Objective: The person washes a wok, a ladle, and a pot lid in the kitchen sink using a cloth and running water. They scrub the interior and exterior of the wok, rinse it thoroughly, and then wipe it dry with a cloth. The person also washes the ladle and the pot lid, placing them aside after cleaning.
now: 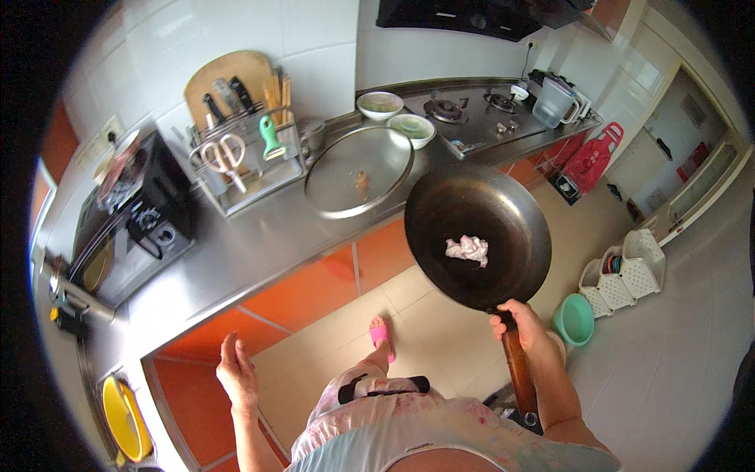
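My right hand (525, 326) is wrapped round the wooden handle of a dark frying pan (511, 212), held out over the floor to the right of the counter. Inside the pan lies a crumpled, whitish-pink lump (469, 249); I cannot make out what it is. My left hand (237, 370) hangs in the air before the orange cabinets, fingers stretched and holding nothing. On the counter's edge rests a round glass lid (346, 169) with a metal rim and a brown knob.
Behind the lid stand two bowls (381, 105) and a gas stove (472, 118). A rack (244, 157) holds knives, scissors and a green peeler. A black microwave (141, 212) sits at left, a yellow basin (124, 421) in the sink. White baskets (617, 287) and a green tub (575, 320) are on the floor.
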